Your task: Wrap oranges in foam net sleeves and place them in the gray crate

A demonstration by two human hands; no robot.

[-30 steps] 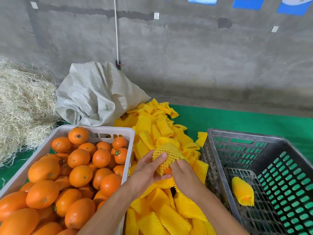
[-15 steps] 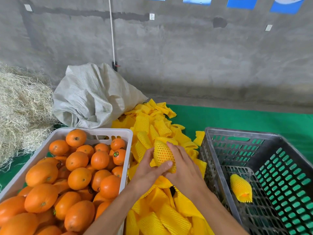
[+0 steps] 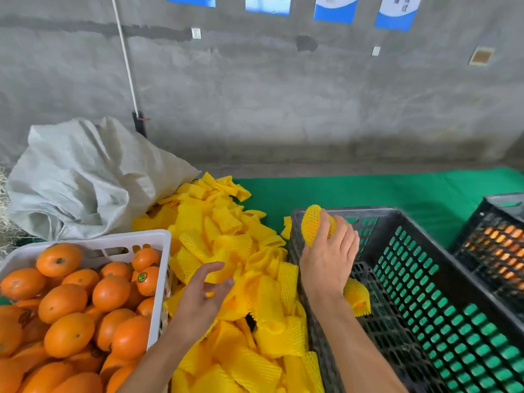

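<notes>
Head view: the right hand (image 3: 326,259) holds a wrapped orange (image 3: 313,226) over the near-left corner of the gray crate (image 3: 397,279). This fruit is covered in a yellow foam net sleeve with a fine diamond mesh, and a little orange skin shows through the holes. It reads as an oval; its long axis runs from lower left to upper right, tilted toward the far wall. The fingers curl round it from the right and from below, with the thumb laid across its near face, so the grip is clamped on the wrapped orange, which sits at the fingertips, beyond the palm.

A second wrapped orange (image 3: 357,297) lies on the crate's mesh floor, just right of the right wrist and partly hidden by it. Its open sleeve end points down and to the right, where a spot of orange shows.

The left hand (image 3: 202,293) hovers over the pile of foam net sleeves (image 3: 226,245), palm turned inward, fingers spread and loosely bent, holding nothing. The pile fills the gap between the two crates and runs back toward a gray woven sack (image 3: 85,180).

Bare oranges (image 3: 71,302) fill the white crate (image 3: 158,239) at the left; one carries a small green sticker. A black crate (image 3: 493,245) with orange fruit inside stands at the right edge. All rest on a green mat (image 3: 368,191) before a concrete wall (image 3: 283,95).
</notes>
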